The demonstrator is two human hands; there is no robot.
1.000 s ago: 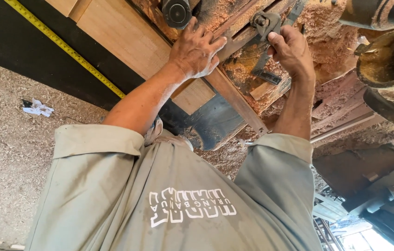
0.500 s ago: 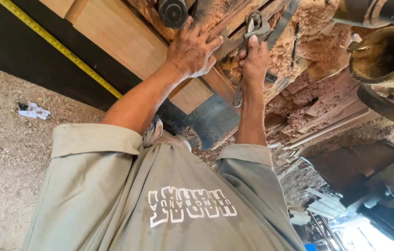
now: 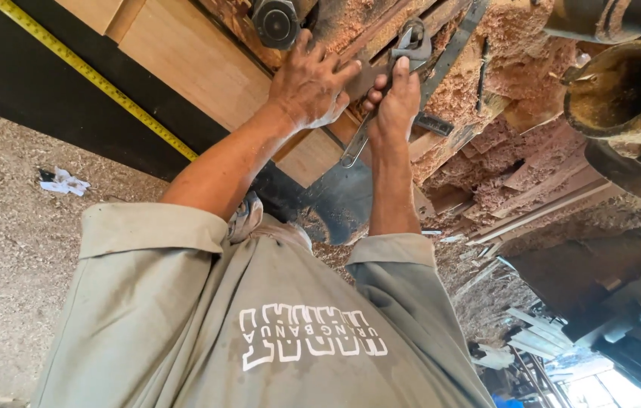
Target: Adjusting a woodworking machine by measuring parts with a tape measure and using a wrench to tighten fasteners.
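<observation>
Head camera looks down past a grey-green cloth shirt (image 3: 260, 325) to two bare arms reaching into a sawdust-caked machine. The right hand (image 3: 394, 102) is wrapped tight around the handle of a dull steel adjustable wrench (image 3: 388, 91), whose rounded head sits high on a metal bar crusted with reddish sawdust (image 3: 501, 68). The left hand (image 3: 313, 83) lies flat with fingers spread wide on the same dusty frame, gripping nothing, just below a dark round bolt head (image 3: 275, 24). Smooth pale wood boards (image 3: 184, 60) run beside it, edged by a yellow tape measure (image 3: 94, 75) laid across a black surface. A thick hollow pipe (image 3: 622, 94), rough and dust-coated, opens at the right. Coarse wood shavings cover the floor (image 3: 10, 257).
</observation>
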